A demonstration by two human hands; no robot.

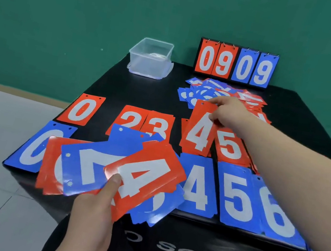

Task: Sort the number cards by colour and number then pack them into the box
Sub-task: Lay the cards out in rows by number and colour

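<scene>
One clear box (150, 56). One scoreboard (236, 63) showing four cards, two red and two blue. On the surface (143, 95), five red cards (83, 109) face up in the far row, four blue cards (236, 195) visible in the near row. The heap (206, 90) and the fan (90, 169) overlap too much to count.

The fan of cards (90, 167) in the left hand (91, 212) covers part of the blue 0 card (37, 147) and the bottoms of the red 2 card (132, 119) and red 3 card (158, 124). The red 4 card (199, 131) in the right hand (226, 111) hides the card under it. The right arm (297, 175) covers part of the blue 6 card (277, 215). The far heap (206, 90) is too jumbled to read.
</scene>
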